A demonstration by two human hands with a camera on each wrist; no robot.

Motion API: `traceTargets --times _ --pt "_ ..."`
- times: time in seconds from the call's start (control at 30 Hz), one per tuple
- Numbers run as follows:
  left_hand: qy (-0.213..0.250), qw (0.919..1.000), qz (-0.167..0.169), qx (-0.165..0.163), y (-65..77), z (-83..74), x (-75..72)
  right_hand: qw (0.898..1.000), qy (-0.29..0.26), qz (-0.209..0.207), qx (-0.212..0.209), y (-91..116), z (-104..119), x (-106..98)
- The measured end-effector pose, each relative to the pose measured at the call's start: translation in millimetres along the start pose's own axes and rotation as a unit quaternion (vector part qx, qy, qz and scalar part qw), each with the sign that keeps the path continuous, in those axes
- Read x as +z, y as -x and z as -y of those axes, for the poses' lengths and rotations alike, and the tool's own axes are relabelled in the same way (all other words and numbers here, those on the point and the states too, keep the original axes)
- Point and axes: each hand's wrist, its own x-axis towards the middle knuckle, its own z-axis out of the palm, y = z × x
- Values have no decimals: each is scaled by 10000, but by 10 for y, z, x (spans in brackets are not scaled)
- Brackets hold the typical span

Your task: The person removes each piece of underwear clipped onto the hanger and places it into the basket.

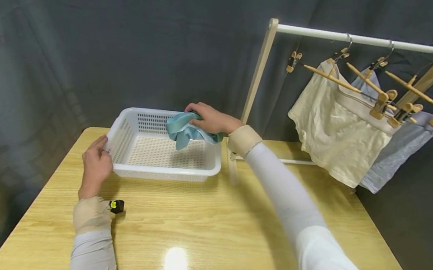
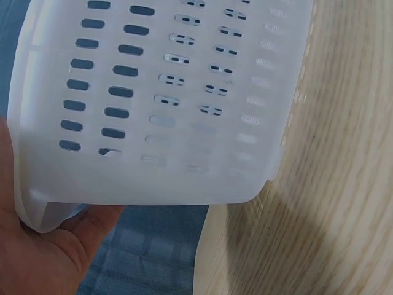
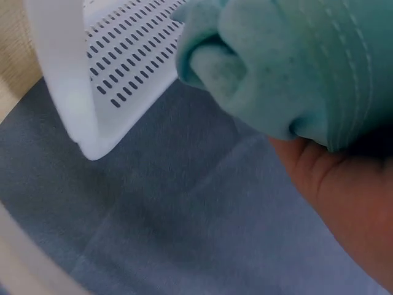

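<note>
A white perforated plastic basket (image 1: 164, 171) stands on the wooden table. My left hand (image 1: 97, 164) grips its left end at the rim, thumb and fingers around the edge in the left wrist view, where the slotted side wall (image 2: 141, 178) shows close up. My right hand (image 1: 212, 118) holds a bunched teal cloth garment (image 1: 182, 128) over the basket's right part. Stitched seams run along the garment (image 3: 264, 67) in the right wrist view; its exact kind is hidden by the folds. Apart from this cloth, only the basket's bare slotted floor shows inside.
To the right stands a drying rack (image 1: 261, 67) with a white top rail. Clip hangers on it carry cream shorts (image 1: 330, 124) and grey-blue shorts (image 1: 399, 147). A small black object with a yellow mark (image 1: 117, 206) is beside my left wrist. Dark curtains (image 1: 126, 42) hang behind the table.
</note>
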Motion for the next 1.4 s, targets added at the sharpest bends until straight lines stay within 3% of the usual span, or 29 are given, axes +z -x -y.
traceTargets --times 0.17,0.33,0.5,0.67,0.83,1.0,1.23,1.4 --pt "42 9999 -68 105 -12 12 -14 9950 306 938 130 -216 81 118" --pt "60 10000 39 -21 -14 15 -3 9835 528 1710 283 -332 126 338" --pt "65 10000 34 47 -4 -20 13 9696 672 2279 581 -319 121 531" --pt "6 10000 40 59 -12 -51 12 9552 788 2721 854 -271 138 569" --pt "-48 10000 51 30 -7 -41 -12 9495 852 2910 809 -265 168 537" --pt "-23 10000 43 14 -2 -13 -8 9516 838 2848 797 -231 179 460" --pt "80 9997 169 -141 9 -23 -2 9634 473 2509 820 -64 220 280" --pt "101 9999 1 -116 20 -8 -30 9802 216 1941 336 141 295 197"
